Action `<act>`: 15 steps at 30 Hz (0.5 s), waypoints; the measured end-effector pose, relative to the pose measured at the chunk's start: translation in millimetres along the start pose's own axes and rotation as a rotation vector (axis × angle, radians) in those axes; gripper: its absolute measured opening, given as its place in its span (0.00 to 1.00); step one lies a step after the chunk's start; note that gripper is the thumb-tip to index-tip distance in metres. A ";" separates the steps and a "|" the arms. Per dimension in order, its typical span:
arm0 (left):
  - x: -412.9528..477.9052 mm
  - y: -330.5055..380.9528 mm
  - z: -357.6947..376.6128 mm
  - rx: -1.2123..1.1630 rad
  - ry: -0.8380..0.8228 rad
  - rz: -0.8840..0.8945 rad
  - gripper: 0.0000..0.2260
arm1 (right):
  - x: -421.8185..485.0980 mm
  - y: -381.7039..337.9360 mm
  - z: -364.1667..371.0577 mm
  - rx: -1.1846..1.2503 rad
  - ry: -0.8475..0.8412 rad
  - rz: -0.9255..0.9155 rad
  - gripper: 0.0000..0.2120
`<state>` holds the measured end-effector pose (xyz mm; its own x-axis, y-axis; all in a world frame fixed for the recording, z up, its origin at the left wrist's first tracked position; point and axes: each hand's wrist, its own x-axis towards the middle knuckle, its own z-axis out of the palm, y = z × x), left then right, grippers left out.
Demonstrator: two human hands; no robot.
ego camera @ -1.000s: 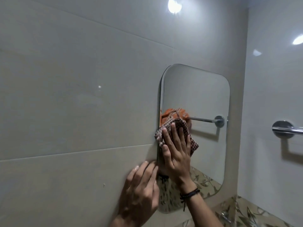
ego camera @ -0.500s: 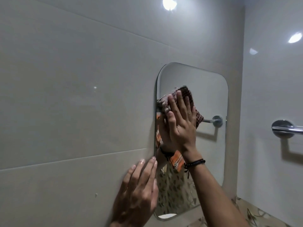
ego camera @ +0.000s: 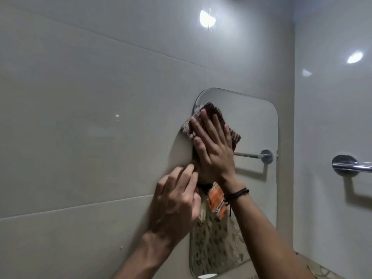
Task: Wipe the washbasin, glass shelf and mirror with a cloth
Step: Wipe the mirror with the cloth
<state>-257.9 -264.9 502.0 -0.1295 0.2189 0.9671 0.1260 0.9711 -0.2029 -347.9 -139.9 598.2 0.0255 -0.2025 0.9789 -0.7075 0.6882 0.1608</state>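
My right hand (ego camera: 213, 150) lies flat on the checked cloth (ego camera: 212, 110), and its fingers (ego camera: 209, 125) are spread and straight, pressing the cloth against the glass rather than gripping it. The cloth sits on the upper left part of the mirror (ego camera: 253, 125), and its left corner laps over the mirror's edge onto the tiled wall (ego camera: 80, 117). A dark cord bracelet (ego camera: 237, 193) circles my right wrist.

My left hand (ego camera: 177, 200) is lower, on the wall just beside the mirror's left edge. Its fingers (ego camera: 189, 174) are loosely bent, with the tips against the tile, and they hold nothing.

In the glass below my right hand I see a reflected patch of orange checked fabric (ego camera: 216, 200) and leaf-patterned tiles. A reflected chrome rail (ego camera: 265, 156) shows to the right of my hand. On the side wall to the right hangs the chrome towel rail (ego camera: 350, 165), well apart from the mirror. A bright lamp glare (ego camera: 207, 18) shines on the tiles above.
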 end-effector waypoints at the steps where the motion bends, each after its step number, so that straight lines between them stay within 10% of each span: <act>1: 1.7 -0.2 0.3 0.010 -0.005 0.007 0.23 | 12.9 7.3 -2.2 0.001 0.010 0.021 0.24; 10: -1.0 1.4 3.0 0.071 -0.002 0.009 0.24 | -0.9 20.6 7.4 0.184 0.198 0.671 0.26; 15: 0.7 0.6 3.2 0.078 -0.030 -0.015 0.24 | -16.4 -8.9 11.7 0.126 0.101 0.340 0.25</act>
<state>-261.1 -263.9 502.1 -0.1605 0.2060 0.9653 0.0473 0.9785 -0.2010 -350.3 -150.9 579.2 -0.1610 0.0973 0.9822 -0.7686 0.6119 -0.1866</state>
